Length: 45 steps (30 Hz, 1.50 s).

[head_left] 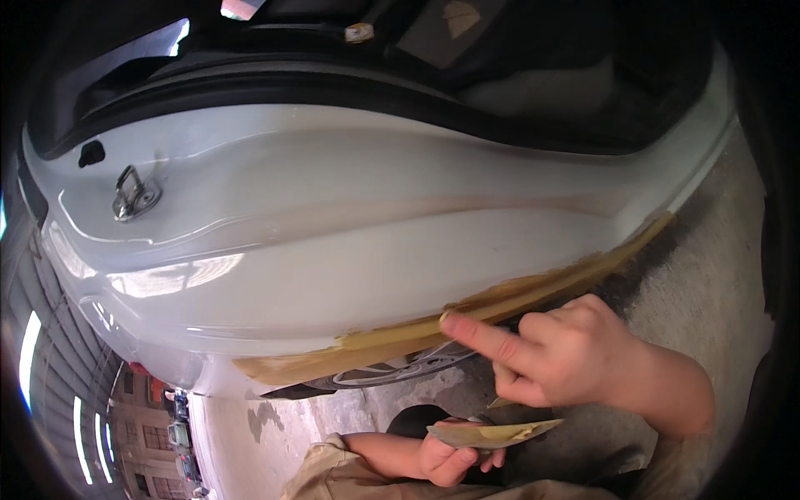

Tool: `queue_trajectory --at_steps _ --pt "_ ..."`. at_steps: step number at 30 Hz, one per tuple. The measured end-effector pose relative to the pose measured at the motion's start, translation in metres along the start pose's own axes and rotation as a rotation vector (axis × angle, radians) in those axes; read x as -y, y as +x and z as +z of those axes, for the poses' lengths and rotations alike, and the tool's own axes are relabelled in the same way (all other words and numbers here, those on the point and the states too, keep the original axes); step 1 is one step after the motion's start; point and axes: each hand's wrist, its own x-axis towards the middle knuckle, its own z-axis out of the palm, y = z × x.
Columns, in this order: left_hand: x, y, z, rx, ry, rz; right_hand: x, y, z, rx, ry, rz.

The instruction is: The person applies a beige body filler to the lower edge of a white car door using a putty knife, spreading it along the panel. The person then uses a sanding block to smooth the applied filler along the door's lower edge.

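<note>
The pale car body panel (pixel 333 200) spreads across the view, with yellow-brown body filler (pixel 517 292) smeared along its wheel arch edge. My right hand (pixel 567 354) is at that edge, its index finger stretched out and its tip touching the filler. The other fingers are curled in, and a thin yellowish corner peeks out beneath them; what it belongs to is mostly hidden. Low in the middle, my left hand (pixel 446 462) grips a flat, thin putty spreader (pixel 492 433) with yellow filler on its top face.
Behind the arch sits a wheel (pixel 400 367). A metal door striker (pixel 133 196) sticks out of the panel at left, below the dark door seal (pixel 333 87). Concrete floor (pixel 708 242) lies to the right. Parked vehicles (pixel 179 433) stand far off at lower left.
</note>
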Motion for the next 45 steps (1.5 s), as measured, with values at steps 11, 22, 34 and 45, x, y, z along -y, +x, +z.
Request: queue_trajectory --at_steps 11,22,34,45 --pt "-0.008 0.006 -0.002 0.061 0.062 -0.059 -0.009 -0.015 0.0 0.053 -0.168 0.014" --pt "-0.007 0.008 0.004 0.037 0.116 -0.116 -0.028 -0.034 -0.017 0.126 -0.336 -0.003" --pt "-0.007 0.007 0.006 0.066 0.133 -0.111 -0.023 -0.032 -0.024 0.134 -0.141 0.051" --pt "-0.014 0.008 0.0 0.076 0.179 -0.128 -0.019 -0.028 -0.029 0.15 -0.158 0.127"
